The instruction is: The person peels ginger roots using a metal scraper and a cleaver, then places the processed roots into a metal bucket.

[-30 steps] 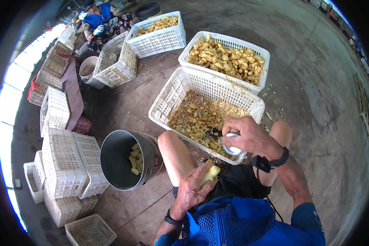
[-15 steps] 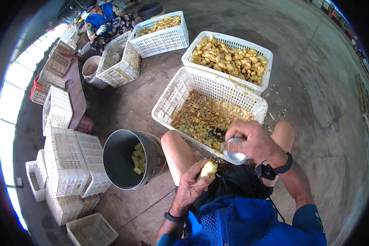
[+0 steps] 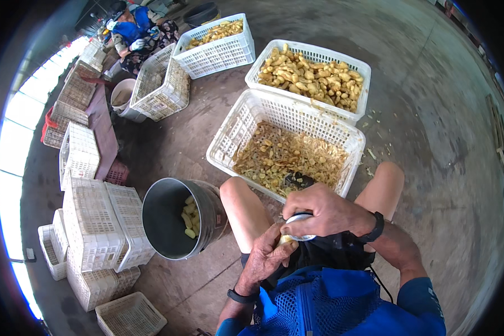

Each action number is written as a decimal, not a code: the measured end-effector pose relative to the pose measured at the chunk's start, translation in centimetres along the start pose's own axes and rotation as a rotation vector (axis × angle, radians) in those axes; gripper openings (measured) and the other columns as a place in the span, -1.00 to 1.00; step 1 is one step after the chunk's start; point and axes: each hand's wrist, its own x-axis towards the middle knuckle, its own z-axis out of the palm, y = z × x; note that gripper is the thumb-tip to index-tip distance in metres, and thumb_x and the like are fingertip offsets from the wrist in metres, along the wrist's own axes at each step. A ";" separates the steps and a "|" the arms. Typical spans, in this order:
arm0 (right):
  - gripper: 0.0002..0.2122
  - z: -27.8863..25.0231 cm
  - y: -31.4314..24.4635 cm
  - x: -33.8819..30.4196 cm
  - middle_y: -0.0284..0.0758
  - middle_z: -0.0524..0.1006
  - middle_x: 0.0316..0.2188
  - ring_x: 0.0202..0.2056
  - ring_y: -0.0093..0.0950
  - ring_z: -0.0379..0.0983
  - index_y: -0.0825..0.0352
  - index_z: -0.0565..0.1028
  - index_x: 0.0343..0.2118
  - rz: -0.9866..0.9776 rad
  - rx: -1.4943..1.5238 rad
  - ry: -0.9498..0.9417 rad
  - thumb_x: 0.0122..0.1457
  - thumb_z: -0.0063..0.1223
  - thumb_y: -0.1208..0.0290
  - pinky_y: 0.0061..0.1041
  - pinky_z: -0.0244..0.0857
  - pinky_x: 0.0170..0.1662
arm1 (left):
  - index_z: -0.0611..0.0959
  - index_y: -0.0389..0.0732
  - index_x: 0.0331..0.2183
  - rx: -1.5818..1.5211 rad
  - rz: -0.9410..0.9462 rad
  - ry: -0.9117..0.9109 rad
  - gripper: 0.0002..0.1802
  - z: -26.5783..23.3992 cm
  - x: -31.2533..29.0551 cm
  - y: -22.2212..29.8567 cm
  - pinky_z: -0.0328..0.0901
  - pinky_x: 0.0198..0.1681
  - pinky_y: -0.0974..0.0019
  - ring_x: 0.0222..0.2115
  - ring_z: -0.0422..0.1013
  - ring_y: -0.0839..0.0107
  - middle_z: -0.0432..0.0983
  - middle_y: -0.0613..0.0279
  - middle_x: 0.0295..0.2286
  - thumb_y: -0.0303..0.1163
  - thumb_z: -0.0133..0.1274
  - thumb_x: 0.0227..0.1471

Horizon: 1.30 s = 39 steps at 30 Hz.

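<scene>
My left hand [image 3: 264, 255] is closed around a pale, peeled piece of root or tuber [image 3: 286, 239], mostly hidden by the fingers. My right hand [image 3: 333, 213] grips a round, shiny metal cup-like tool [image 3: 304, 238] against that piece; the tool's working edge is hidden. Both hands are together above my lap. Just beyond them stands a white plastic crate [image 3: 221, 131] with peelings and scraps [image 3: 285, 154] in its bottom. A dark object [image 3: 299, 180] lies at the near side of those scraps.
Behind it, another white crate [image 3: 365, 92] holds knobbly brown tubers [image 3: 311, 78]. At my left, a grey bucket [image 3: 161, 232] contains peeled pieces [image 3: 190, 217]. Stacked white crates [image 3: 92, 224] line the left side. A person [image 3: 137, 33] in blue sits far left beside more crates.
My right hand has moved left and down, bringing the metal tool onto the pale piece. My left hand has turned slightly, and its fingers cover more of the piece.
</scene>
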 end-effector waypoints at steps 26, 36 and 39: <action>-0.79 -1.9 1.3 -1.2 -0.36 0.52 -0.53 -0.49 -0.48 0.51 0.30 0.54 -0.39 -0.015 -0.057 0.188 0.05 0.37 0.33 -0.50 0.34 -0.42 | 0.55 -0.30 -0.16 0.040 0.103 0.124 -0.53 -0.2 0.0 -1.5 0.26 -0.58 0.42 -0.59 0.38 0.42 0.50 0.21 -0.46 -0.03 -0.12 0.28; -0.79 -1.8 0.8 -0.3 -0.36 0.54 -0.51 -0.50 -0.50 0.52 0.30 0.53 -0.40 -0.071 -0.183 0.137 0.06 0.36 0.33 -0.52 0.34 -0.44 | 0.57 -0.31 -0.17 -0.285 -0.086 -0.076 -0.65 -1.5 -0.1 -3.2 0.37 -0.23 0.30 -0.30 0.46 0.31 0.52 0.17 -0.34 -0.24 -0.15 0.23; -0.81 -2.3 0.2 -0.6 -0.38 0.54 -0.53 -0.53 -0.53 0.51 0.30 0.53 -0.41 -0.099 -0.013 0.132 0.06 0.36 0.37 -0.53 0.32 -0.48 | 0.58 -0.31 -0.22 -0.024 0.100 -0.038 -0.66 -0.7 0.0 -2.4 0.36 -0.27 0.31 -0.34 0.44 0.35 0.51 0.21 -0.36 -0.23 -0.13 0.22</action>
